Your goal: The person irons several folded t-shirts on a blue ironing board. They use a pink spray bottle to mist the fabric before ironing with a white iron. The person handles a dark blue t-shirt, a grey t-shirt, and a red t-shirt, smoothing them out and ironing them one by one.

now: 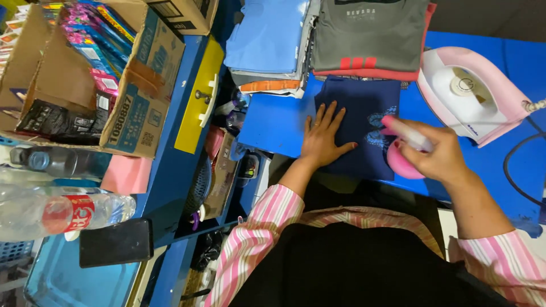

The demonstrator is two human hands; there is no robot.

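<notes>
Left hand flat, released, pinning navy garment; right hand grasping pink spray bottle (nozzle toward garment, just right of it).

The right hand hides most of the round pink plastic spray bottle; the pink-and-white electric iron's cord leaves the frame.

A blue board covers the work table, with a pink iron lying on it. Folded shirts sit in piles at the back. On the left, a cardboard box holds bright packets. Plastic bottles lie near a dark phone.
</notes>
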